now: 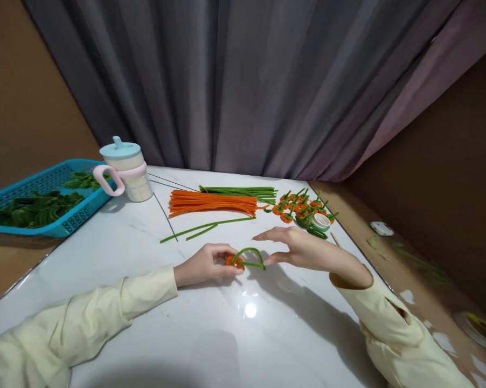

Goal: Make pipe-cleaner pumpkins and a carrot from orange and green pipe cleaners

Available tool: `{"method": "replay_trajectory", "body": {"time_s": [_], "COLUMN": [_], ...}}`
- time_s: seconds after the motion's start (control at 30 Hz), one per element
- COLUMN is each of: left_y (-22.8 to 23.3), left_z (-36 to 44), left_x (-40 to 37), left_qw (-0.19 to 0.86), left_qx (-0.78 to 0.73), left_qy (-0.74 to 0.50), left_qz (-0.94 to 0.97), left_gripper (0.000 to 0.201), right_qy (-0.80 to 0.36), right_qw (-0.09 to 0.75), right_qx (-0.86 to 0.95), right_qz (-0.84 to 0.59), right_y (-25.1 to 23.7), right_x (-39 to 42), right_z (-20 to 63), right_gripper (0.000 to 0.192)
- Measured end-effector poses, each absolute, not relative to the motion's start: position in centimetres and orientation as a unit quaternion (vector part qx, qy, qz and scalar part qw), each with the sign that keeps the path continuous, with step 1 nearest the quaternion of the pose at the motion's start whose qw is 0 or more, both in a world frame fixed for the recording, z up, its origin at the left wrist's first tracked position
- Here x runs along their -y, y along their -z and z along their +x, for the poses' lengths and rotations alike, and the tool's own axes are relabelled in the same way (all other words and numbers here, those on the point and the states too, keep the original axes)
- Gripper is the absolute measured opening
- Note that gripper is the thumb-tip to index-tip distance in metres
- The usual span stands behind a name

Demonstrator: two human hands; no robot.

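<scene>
Between thumb and fingers, my left hand (206, 264) pinches a small round orange pipe-cleaner piece (235, 262), partly hidden by the fingers. A green pipe cleaner (251, 249) comes out of it and bends into a loop toward the right. My right hand (303, 248) is open, fingers spread, with its thumb tip close to the loop's right end; I cannot tell whether they touch. Beyond my hands lie two loose green pipe cleaners (202, 230), an orange pipe-cleaner bundle (213, 203) and a green pipe-cleaner bundle (243, 192).
Several small orange pieces with green stems (303, 202) sit at the back right, beside a white tape roll (321, 221). A lidded cup (125, 170) stands at the back left, next to a blue basket (61, 229) of green leaf-like pieces. A grey curtain (243, 86) hangs behind the table.
</scene>
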State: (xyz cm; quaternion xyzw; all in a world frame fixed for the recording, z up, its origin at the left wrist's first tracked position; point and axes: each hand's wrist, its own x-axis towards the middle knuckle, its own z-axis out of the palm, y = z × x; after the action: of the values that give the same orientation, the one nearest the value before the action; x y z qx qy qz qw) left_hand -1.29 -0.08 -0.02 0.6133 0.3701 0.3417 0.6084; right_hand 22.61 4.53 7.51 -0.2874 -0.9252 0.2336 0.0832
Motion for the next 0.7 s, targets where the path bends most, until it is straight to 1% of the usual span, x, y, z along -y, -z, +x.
{"method": "replay_trajectory", "body": {"time_s": [0.07, 0.2, 0.27, 0.5, 0.7], "left_y": [0.2, 0.2, 0.2, 0.7, 0.6], "left_z": [-1.1, -1.1, -1.1, -1.5, -1.7], "left_x": [0.4, 0.6, 0.5, 0.2, 0.0], "left_qw": [0.592, 0.613, 0.634, 0.707, 0.734], "left_qx": [-0.348, -0.332, -0.330, -0.307, -0.313], "left_qy": [-0.324, -0.300, -0.294, -0.245, -0.230], "left_qz": [0.651, 0.651, 0.635, 0.588, 0.557], "left_gripper": [0.023, 0.024, 0.023, 0.028, 0.030], "right_qy": [-0.228, -0.225, -0.228, -0.264, -0.281], "right_qw": [0.090, 0.093, 0.087, 0.101, 0.125], "right_qx": [0.938, 0.951, 0.954, 0.951, 0.944], "right_qz": [-0.244, -0.193, -0.177, -0.123, -0.118], "right_y": [-7.1, -6.4, -6.3, -6.1, -5.7], "right_x": [-4.1, -3.4, -3.0, -1.9, -1.8], "right_z": [22.1, 20.8, 20.3, 19.3, 19.2], "right_gripper": [0.042, 0.024, 0.020, 0.028, 0.026]}}
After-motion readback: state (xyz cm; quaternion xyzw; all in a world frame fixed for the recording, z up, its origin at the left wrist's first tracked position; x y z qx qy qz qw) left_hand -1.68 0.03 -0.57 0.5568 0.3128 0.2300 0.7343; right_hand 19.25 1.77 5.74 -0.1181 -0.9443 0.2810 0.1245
